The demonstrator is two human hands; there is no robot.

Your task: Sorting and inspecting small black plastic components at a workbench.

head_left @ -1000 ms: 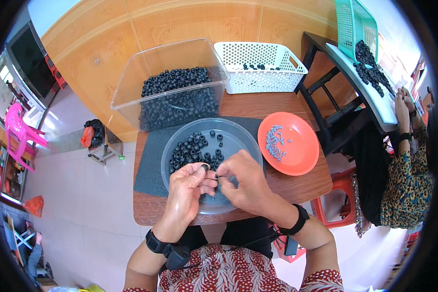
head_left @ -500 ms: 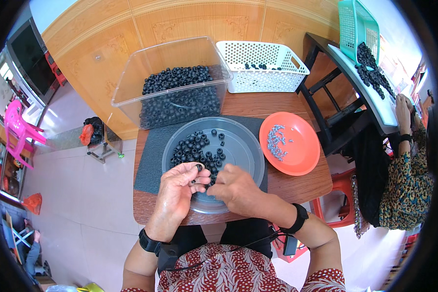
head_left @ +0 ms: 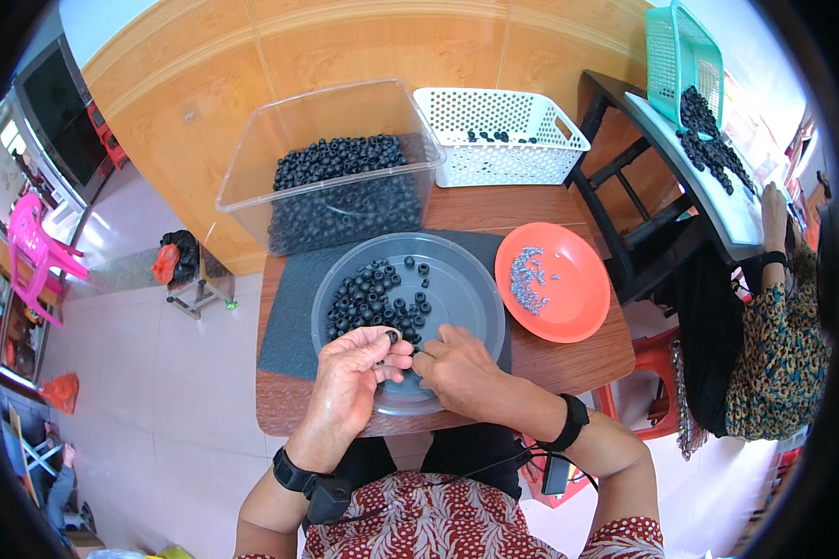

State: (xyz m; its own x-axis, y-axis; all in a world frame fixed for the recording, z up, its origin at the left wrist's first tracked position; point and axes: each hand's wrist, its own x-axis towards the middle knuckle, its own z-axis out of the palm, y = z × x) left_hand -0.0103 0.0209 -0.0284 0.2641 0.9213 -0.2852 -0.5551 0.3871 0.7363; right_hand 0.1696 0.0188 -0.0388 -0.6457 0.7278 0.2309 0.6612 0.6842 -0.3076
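Over the near part of a round grey see-through basin (head_left: 471,289), my left hand (head_left: 345,377) is closed, with a small black bead-like piece (head_left: 391,336) with a hole between thumb and forefinger. Close beside it on the right, my right hand (head_left: 461,374) has its fingers bent and pressed together. Whatever lies at its fingertips is hidden or too small to make out. Many similar round black pieces (head_left: 359,298) are heaped in the basin's left half. Right of the basin, an orange plate (head_left: 573,303) carries small silvery bits (head_left: 526,284).
Behind the basin stand a clear plastic bin (head_left: 252,210) of black pieces and a white perforated basket (head_left: 513,168) with several more. A dark mat (head_left: 284,345) lies under the basin. At right, another person's hand (head_left: 772,214) is beside a white surface with spilled black pieces and a green basket (head_left: 667,79).
My left hand has shifted slightly right and toward me, still pinching the black piece. My right hand's fingers have turned a little. The whole view has tipped slightly.
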